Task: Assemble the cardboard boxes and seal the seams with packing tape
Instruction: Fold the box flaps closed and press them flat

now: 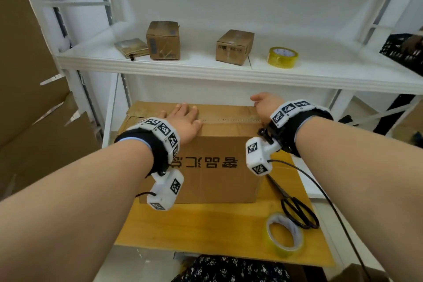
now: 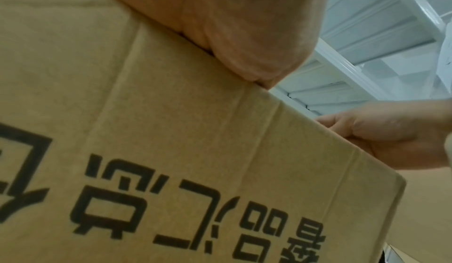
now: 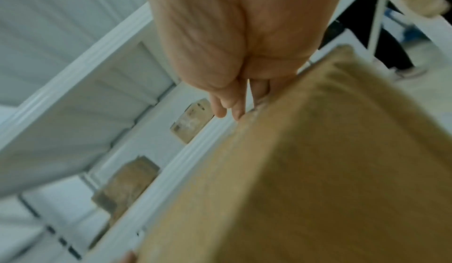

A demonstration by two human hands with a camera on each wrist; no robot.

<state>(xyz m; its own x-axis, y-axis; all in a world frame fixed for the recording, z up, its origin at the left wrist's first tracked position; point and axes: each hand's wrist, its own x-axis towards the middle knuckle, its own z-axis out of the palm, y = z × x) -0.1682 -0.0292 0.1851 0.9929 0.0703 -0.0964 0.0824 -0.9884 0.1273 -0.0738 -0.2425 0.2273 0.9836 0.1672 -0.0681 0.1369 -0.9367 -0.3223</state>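
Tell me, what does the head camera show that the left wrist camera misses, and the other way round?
Only the head view shows the two tape rolls, the scissors, the small boxes on the shelf, and the seam on top of the big box. Only the left wrist view shows the printed side close up and the left hand from below. Both show the big box, the left hand flat on it and the right hand at its far edge.

This looks like a packing or storage room. White metal shelving [image 1: 229, 71] holds 2 small taped cartons [image 1: 163, 40] [image 1: 234, 47], a flattened one [image 1: 131, 47] and a roll of yellowish tape [image 1: 282, 57]. Flattened cardboard sheets [image 1: 29, 98] lean at the left. A wooden board [image 1: 206, 224] carries a printed carton [image 1: 206, 167], scissors [image 1: 297, 212] and another tape roll [image 1: 285, 234].
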